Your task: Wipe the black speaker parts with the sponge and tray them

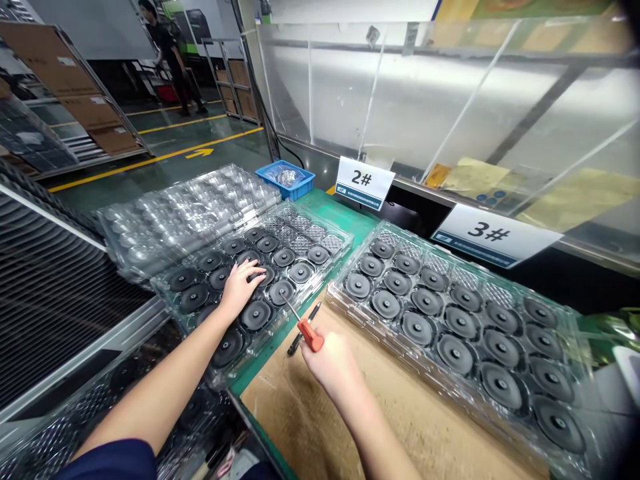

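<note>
A screwdriver (311,335) with a red-orange handle is gripped in my right hand (330,363). Its thin shaft points away from me, and the tip appears to meet a dark round part (281,292) in the left clear plastic tray (345,241). My left hand (242,288) lies over that same tray, palm down, its fingers stretched out over the dark discs; the fingertips touch or hover by one disc (266,275). Just beyond the screwdriver handle a black pen (316,311) lies on the brown board (285,400), partly covered by the handle.
Right of the board stands another clear tray (345,308) of dark discs. Stacked clear trays (185,213) and a blue bin (303,189) sit farther back. Signs marked 2# (365,183) and 3# (493,233) line the bench edge. A person (170,57) is in the background.
</note>
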`<state>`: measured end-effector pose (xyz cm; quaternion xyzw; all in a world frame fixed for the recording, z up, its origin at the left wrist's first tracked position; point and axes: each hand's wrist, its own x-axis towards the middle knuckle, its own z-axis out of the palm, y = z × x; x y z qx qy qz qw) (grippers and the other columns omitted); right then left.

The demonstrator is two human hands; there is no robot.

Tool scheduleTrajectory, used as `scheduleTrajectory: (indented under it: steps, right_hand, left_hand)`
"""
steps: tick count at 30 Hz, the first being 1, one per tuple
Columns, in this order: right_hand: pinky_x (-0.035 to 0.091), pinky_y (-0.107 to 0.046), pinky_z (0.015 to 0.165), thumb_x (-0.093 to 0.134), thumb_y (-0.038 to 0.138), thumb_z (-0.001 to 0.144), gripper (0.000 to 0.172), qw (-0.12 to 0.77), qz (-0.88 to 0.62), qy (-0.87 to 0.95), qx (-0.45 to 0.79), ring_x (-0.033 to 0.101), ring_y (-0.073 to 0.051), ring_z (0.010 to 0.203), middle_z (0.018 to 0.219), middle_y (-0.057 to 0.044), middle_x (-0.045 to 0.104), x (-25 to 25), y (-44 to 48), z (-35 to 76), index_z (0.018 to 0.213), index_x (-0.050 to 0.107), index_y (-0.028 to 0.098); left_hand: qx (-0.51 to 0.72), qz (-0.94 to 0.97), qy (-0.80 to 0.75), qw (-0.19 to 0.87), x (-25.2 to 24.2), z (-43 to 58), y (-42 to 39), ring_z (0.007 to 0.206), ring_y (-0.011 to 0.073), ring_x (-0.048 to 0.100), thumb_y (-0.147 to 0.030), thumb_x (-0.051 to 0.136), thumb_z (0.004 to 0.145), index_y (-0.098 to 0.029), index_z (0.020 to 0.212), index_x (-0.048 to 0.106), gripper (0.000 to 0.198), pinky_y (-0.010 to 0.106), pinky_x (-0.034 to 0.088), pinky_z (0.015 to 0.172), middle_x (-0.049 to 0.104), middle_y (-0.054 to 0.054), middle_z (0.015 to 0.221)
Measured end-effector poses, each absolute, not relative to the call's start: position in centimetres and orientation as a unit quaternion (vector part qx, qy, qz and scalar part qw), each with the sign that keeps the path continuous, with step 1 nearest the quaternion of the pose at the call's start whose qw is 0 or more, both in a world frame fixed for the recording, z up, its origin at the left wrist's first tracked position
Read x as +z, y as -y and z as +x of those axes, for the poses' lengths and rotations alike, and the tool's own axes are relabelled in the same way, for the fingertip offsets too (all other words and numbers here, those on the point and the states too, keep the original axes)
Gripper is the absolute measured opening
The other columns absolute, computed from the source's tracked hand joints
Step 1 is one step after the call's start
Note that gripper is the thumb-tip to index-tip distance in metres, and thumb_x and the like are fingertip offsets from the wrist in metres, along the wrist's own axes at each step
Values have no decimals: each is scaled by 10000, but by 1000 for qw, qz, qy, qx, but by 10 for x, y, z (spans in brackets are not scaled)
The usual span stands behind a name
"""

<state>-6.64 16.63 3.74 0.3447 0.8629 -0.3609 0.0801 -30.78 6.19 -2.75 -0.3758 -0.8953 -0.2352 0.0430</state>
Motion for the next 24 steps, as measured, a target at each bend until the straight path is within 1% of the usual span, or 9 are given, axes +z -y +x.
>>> scheduleTrajectory:
  steps: [9, 18, 24]
  right_hand:
    - [325, -207, 524, 522, 298, 750, 119, 70, 343, -860, -372, 594, -158, 653, 687, -38, 635, 38, -164, -65, 703, 577, 203]
    - [308, -214, 503, 509, 302, 740, 122, 59, 342, -857, -380, 584, -165, 609, 661, -41, 639, 47, -161, -61, 671, 547, 209]
    - [309, -217, 509, 505, 311, 738, 128, 48, 337, -859, -384, 579, -163, 596, 641, -28, 631, 54, -159, -57, 658, 528, 214]
  left_hand:
    - [-236, -375, 896, 45, -28, -308, -62, 1125, 245, 492, -304, 527, 836, -164, 1064, 570, 271, 511, 377, 951, 538, 88, 1217]
    - [-220, -373, 899, 60, -26, -306, -61, 1104, 237, 509, -297, 518, 842, -165, 1070, 567, 268, 500, 395, 937, 548, 86, 1201]
    - [-179, -328, 923, 89, -19, -322, -60, 1186, 278, 434, -309, 505, 847, -184, 1214, 467, 390, 543, 349, 967, 447, 104, 1317]
